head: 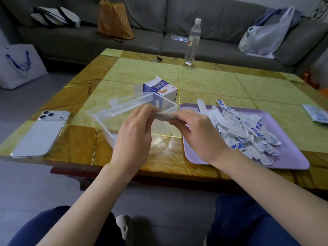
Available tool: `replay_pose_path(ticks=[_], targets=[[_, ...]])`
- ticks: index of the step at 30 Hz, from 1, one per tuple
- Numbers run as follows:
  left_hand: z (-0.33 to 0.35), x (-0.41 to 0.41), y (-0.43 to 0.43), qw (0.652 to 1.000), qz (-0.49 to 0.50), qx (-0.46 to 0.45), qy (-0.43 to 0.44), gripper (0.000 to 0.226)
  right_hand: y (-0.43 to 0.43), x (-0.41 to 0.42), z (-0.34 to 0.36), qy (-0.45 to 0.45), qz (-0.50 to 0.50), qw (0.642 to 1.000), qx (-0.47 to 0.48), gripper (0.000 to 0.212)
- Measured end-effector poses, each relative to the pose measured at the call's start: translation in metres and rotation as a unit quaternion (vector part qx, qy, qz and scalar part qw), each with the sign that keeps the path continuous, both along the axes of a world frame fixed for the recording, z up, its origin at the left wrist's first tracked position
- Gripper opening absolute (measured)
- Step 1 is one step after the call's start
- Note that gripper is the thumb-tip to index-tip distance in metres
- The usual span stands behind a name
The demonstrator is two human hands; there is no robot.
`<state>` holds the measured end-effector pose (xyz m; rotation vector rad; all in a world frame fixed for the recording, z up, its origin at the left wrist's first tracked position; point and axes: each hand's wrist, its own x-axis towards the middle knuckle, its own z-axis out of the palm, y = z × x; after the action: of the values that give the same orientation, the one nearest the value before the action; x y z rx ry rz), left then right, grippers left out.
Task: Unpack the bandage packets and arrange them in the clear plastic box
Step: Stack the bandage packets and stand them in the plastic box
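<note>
A thin stack of bandage packets [164, 115] is held level between both hands, just above the clear plastic box [170, 107]. My left hand [136, 126] pinches its left end and my right hand [193, 126] grips its right end. The box stands open on the table, its lid [124, 103] tipped back to the left. Behind it stands an opened blue and white bandage carton [163, 88]. To the right, a lilac tray [287, 157] carries a loose heap of several white and blue bandage packets [245, 128].
A silver phone [41, 134] lies at the table's left front corner. A water bottle [192, 41] stands at the far edge, with a small dark object [157, 59] near it. A folded leaflet [317, 113] lies at the right edge. Behind the table is a grey sofa with bags.
</note>
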<state>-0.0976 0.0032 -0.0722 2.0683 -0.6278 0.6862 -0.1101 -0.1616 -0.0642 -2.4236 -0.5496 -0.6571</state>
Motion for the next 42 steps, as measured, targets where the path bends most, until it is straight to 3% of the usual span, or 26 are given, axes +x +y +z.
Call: replay_pose_path(ticks=[5, 9, 13, 16, 20, 23, 26, 31, 37, 42], targets=[[0.01, 0.006, 0.03, 1.0, 0.01, -0.007, 0.007, 0.013, 0.035, 0.01, 0.016, -0.019, 0.012, 1.0, 0.01, 0.025], [0.015, 0.009, 0.05, 0.999, 0.029, -0.03, 0.019, 0.011, 0.061, 0.022, 0.027, -0.062, 0.017, 0.997, -0.038, 0.034], [0.017, 0.011, 0.063, 0.998, 0.046, -0.035, 0.032, 0.008, 0.079, 0.031, 0.033, -0.078, -0.003, 0.99, -0.121, 0.025], [0.013, 0.016, 0.075, 0.993, 0.086, 0.024, 0.081, 0.016, 0.089, 0.038, 0.039, 0.029, -0.018, 0.988, -0.149, 0.019], [0.0, 0.023, 0.092, 0.946, 0.122, 0.167, 0.25, 0.06, 0.089, 0.067, 0.035, 0.156, -0.061, 0.978, -0.127, 0.03], [-0.006, 0.024, 0.1, 0.931, 0.083, 0.206, 0.289, 0.079, 0.094, 0.087, 0.029, 0.287, -0.068, 0.947, -0.131, 0.046], [-0.01, 0.024, 0.104, 0.928, 0.053, 0.208, 0.306, 0.09, 0.104, 0.097, 0.02, 0.373, -0.078, 0.898, -0.222, 0.04], [-0.014, 0.024, 0.109, 0.931, 0.04, 0.199, 0.305, 0.098, 0.124, 0.101, 0.003, 0.437, -0.069, 0.857, -0.266, 0.026], [-0.015, 0.023, 0.108, 0.936, 0.029, 0.172, 0.307, 0.099, 0.14, 0.102, -0.01, 0.51, -0.046, 0.839, -0.184, 0.013], [-0.016, 0.025, 0.108, 0.937, 0.024, 0.163, 0.309, 0.1, 0.147, 0.102, -0.012, 0.508, -0.046, 0.831, -0.222, 0.029]])
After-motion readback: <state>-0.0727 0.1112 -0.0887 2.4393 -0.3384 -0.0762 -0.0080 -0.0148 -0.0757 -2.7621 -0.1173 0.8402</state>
